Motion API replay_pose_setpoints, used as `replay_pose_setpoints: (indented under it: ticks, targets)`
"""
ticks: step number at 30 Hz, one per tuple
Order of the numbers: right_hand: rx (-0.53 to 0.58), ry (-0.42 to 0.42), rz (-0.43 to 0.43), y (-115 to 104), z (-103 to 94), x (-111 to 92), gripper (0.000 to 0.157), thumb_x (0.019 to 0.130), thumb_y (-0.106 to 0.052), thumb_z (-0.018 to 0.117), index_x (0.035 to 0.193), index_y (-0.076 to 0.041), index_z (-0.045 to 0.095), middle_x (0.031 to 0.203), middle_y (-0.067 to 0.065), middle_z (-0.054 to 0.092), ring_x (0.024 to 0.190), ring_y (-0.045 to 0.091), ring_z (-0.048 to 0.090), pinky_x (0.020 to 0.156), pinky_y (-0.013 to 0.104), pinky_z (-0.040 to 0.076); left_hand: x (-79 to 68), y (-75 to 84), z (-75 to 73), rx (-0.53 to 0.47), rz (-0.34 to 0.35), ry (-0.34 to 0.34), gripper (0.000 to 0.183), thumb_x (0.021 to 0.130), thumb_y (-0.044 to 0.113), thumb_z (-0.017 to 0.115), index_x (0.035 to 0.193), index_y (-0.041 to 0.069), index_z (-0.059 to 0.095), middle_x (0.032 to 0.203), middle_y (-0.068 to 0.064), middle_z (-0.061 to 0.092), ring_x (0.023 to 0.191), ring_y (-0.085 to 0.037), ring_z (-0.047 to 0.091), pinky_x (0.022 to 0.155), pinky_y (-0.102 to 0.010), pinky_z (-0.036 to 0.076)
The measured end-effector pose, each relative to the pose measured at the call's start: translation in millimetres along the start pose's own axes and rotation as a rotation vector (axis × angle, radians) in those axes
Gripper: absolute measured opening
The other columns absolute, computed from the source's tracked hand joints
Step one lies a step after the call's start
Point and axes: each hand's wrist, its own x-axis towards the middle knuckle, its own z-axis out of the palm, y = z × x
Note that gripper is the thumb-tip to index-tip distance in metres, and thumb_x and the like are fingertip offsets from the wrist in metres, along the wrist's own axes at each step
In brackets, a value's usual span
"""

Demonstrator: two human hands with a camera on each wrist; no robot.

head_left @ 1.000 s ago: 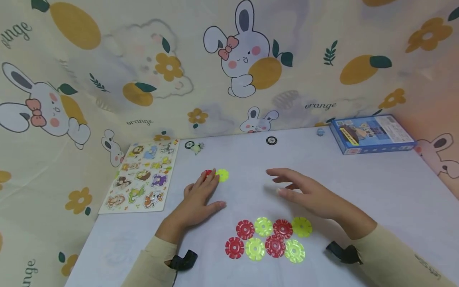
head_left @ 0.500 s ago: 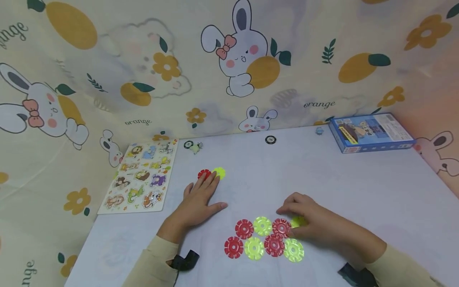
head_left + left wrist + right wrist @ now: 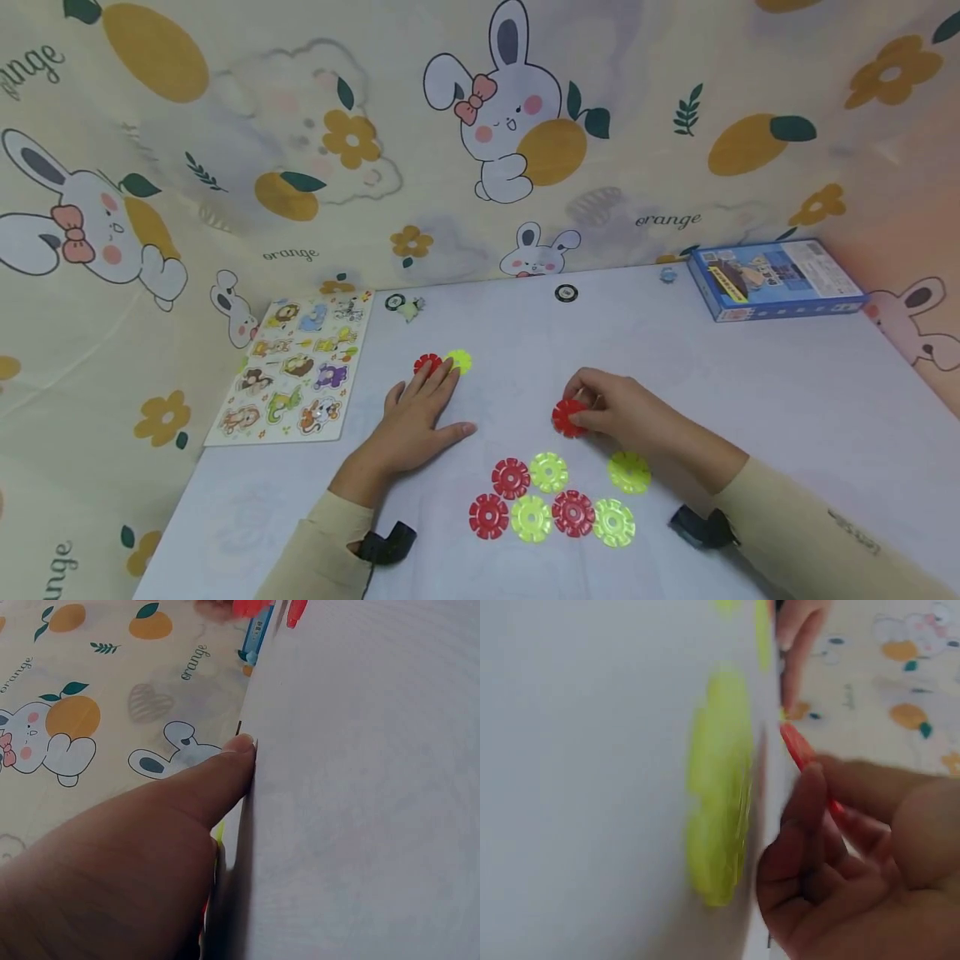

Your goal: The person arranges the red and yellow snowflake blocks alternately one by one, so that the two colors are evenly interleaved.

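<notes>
Between thumb and fingers my right hand (image 3: 618, 408) pinches a red notched plastic disc (image 3: 567, 418), held above the white table; in the right wrist view the red disc (image 3: 799, 746) shows edge-on. My left hand (image 3: 408, 437) rests flat with fingers spread, its fingertips on the near edges of another red disc (image 3: 427, 364) and a yellow-green disc (image 3: 460, 361) lying side by side. Closer to me lie two rows of loose discs, among them a red one (image 3: 512, 478), a yellow-green one (image 3: 550, 472) and, at the right, a yellow-green one (image 3: 629, 472).
An animal puzzle board (image 3: 296, 371) lies at the left. A blue box (image 3: 776, 279) sits at the back right. Along the back edge are a black-and-white round piece (image 3: 566, 292), a small blue figure (image 3: 669, 275) and a small pale-green figure (image 3: 410, 309). A patterned cloth hangs behind.
My right hand came down to the rows, took a red disc from the back row and lifted it away from me. The left hand stays on its pair of discs.
</notes>
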Motion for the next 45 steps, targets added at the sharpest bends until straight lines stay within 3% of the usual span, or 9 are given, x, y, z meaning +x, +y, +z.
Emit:
replay_pose_setpoints:
  ticks: [5, 9, 12, 16, 19, 23, 29, 37, 45]
  targets:
    - [-0.017, 0.084, 0.008, -4.2, -4.1, 31.0, 0.032, 0.089, -0.013, 0.069, 0.119, -0.019, 0.059, 0.104, 0.003, 0.059, 0.095, 0.022, 0.055, 0.078, 0.033, 0.051, -0.3, 0.5, -0.3, 0.007, 0.003, 0.005, 0.089, 0.083, 0.074, 0.046, 0.153, 0.023, 0.025, 0.159, 0.006, 0.011, 0.144, -0.024, 0.003, 0.108, -0.060, 0.004]
    - [-0.066, 0.087, -0.003, -9.1, -4.3, 38.4, 0.043, 0.089, -0.014, 0.069, 0.130, -0.016, 0.056, 0.121, 0.005, 0.053, 0.105, 0.023, 0.054, 0.086, 0.039, 0.050, -0.7, 1.9, -2.2, -0.002, 0.009, -0.002, 0.089, 0.083, 0.072, 0.047, 0.153, 0.021, 0.025, 0.159, 0.004, 0.012, 0.144, -0.025, 0.004, 0.108, -0.060, 0.005]
    - [-0.235, 0.052, -0.045, -14.1, -0.8, 34.5, 0.047, 0.088, -0.021, 0.070, 0.132, -0.014, 0.056, 0.132, 0.006, 0.049, 0.118, 0.026, 0.048, 0.093, 0.044, 0.046, -0.9, 2.9, -3.9, -0.005, 0.009, -0.011, 0.089, 0.084, 0.072, 0.048, 0.153, 0.021, 0.025, 0.159, 0.004, 0.012, 0.144, -0.025, 0.004, 0.108, -0.060, 0.005]
    - [-0.574, -0.035, -0.137, -19.1, 6.8, 26.4, 0.059, 0.088, -0.033, 0.069, 0.141, -0.014, 0.050, 0.148, 0.006, 0.038, 0.136, 0.032, 0.029, 0.102, 0.052, 0.034, -2.0, 3.3, -5.6, 0.006, -0.002, -0.014, 0.089, 0.083, 0.072, 0.048, 0.153, 0.022, 0.024, 0.159, 0.005, 0.011, 0.144, -0.025, 0.003, 0.108, -0.060, 0.005]
    - [-0.714, -0.070, -0.166, -21.5, 11.6, 24.3, 0.067, 0.088, -0.040, 0.067, 0.146, -0.017, 0.042, 0.155, 0.003, 0.028, 0.141, 0.033, 0.019, 0.104, 0.059, 0.026, -2.6, 2.8, -5.2, 0.012, -0.006, -0.011, 0.089, 0.083, 0.072, 0.048, 0.153, 0.022, 0.024, 0.159, 0.005, 0.011, 0.144, -0.025, 0.003, 0.108, -0.060, 0.005]
    - [-0.761, -0.092, -0.185, -25.4, 16.4, 30.9, 0.072, 0.090, -0.049, 0.061, 0.150, -0.021, 0.034, 0.157, -0.001, 0.020, 0.143, 0.032, 0.012, 0.104, 0.064, 0.020, -2.6, 1.8, -4.4, 0.012, -0.005, -0.009, 0.088, 0.084, 0.072, 0.047, 0.153, 0.023, 0.024, 0.159, 0.005, 0.012, 0.144, -0.025, 0.003, 0.108, -0.060, 0.005]
    - [-0.763, -0.166, -0.184, -35.9, 26.3, 53.1, 0.085, 0.086, -0.061, 0.057, 0.153, -0.020, 0.024, 0.159, -0.001, 0.011, 0.144, 0.025, 0.006, 0.107, 0.059, 0.018, -1.5, 1.1, -3.1, 0.014, 0.001, -0.007, 0.088, 0.084, 0.072, 0.046, 0.153, 0.024, 0.024, 0.159, 0.006, 0.011, 0.144, -0.025, 0.003, 0.108, -0.061, 0.006]
    - [-0.758, -0.214, -0.187, -50.3, 41.2, 76.4, 0.094, 0.081, -0.072, 0.053, 0.154, -0.021, 0.020, 0.159, -0.002, 0.006, 0.144, 0.028, 0.003, 0.106, 0.061, 0.016, -0.7, 1.6, -4.2, 0.022, -0.004, -0.021, 0.089, 0.083, 0.074, 0.044, 0.153, 0.025, 0.022, 0.159, 0.006, 0.010, 0.144, -0.025, 0.003, 0.108, -0.061, 0.005]
    - [-0.752, -0.229, -0.164, -57.5, 44.5, 80.9, 0.101, 0.076, -0.078, 0.052, 0.154, -0.022, 0.020, 0.159, -0.002, 0.005, 0.144, 0.031, 0.001, 0.106, 0.063, 0.015, -0.7, 0.5, -2.5, 0.034, -0.002, -0.015, 0.091, 0.082, 0.076, 0.043, 0.153, 0.023, 0.023, 0.159, 0.006, 0.010, 0.144, -0.024, 0.002, 0.107, -0.062, 0.005]
